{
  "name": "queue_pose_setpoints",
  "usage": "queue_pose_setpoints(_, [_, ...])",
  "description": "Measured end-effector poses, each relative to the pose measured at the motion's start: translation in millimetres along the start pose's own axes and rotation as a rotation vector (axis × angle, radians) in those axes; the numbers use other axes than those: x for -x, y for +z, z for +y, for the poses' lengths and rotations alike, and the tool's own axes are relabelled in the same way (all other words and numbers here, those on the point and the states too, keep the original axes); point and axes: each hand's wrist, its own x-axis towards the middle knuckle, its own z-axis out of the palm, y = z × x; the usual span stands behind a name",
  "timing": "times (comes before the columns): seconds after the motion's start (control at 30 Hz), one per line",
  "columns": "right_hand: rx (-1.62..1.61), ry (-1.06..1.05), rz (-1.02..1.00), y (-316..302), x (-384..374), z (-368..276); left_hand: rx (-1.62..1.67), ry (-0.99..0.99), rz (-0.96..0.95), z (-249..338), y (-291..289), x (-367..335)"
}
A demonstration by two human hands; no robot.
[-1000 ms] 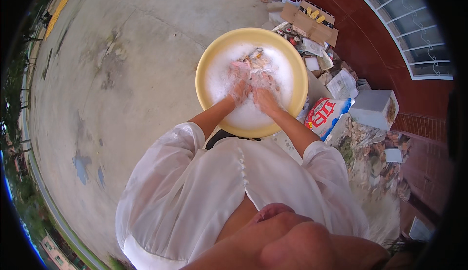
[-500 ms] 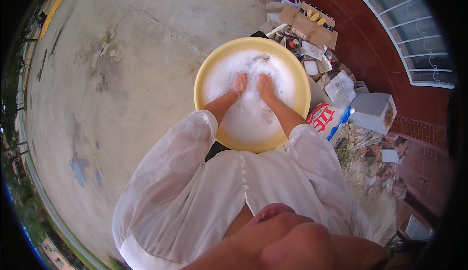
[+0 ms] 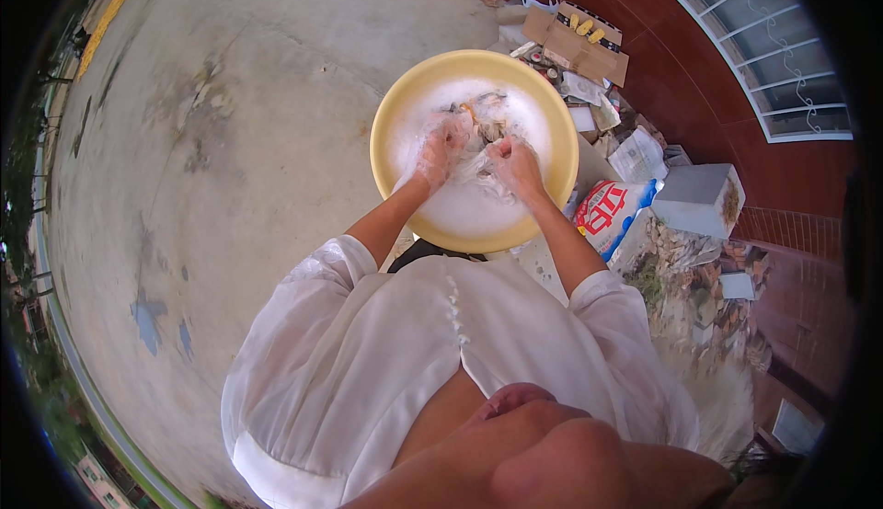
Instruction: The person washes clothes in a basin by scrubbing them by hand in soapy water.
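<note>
A round yellow basin stands in front of me with thick white suds in it. Between my hands a wet, crumpled cloth, pale with dark and orange-brown patches, rises partly out of the foam. My left hand, coated in lather, has its fingers closed on the cloth's left part. On the right side of the cloth, my right hand is curled with thumb and fingers together, gripping it. The foam hides the lower part of the cloth.
Concrete ground stretches to the left. Right of the basin lie a white, red and blue bag, a pale block-shaped box and rubble. Beyond, a cardboard box carries yellow pieces beside a dark red wall.
Both hands have come up out of the suds, bringing the cloth partly into sight. They have turned inward and closed on it. The basin sits slightly higher in view.
</note>
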Motion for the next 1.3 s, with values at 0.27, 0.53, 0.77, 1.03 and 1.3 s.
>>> queue_pose_setpoints(0.27, [0.603,-0.361,0.334,121,-406,175,-1.173,0.016,-0.069,-73,101,-423])
queue_pose_setpoints(0.53, [-0.019,-0.008,-0.172,129,-755,436,-0.356,-0.107,0.229,-338,312,-817])
queue_pose_setpoints(0.77, [-0.020,0.091,0.105,141,-405,432,-0.148,-0.121,0.163,-290,306,-446])
queue_pose_setpoints(1.03, [-0.509,0.172,0.123,-2,121,281,0.097,-0.082,0.121,-152,206,80])
queue_pose_setpoints(1.3, [0.404,-0.251,0.235,3,28,320,-0.527,0.234,0.131,-146,275,3])
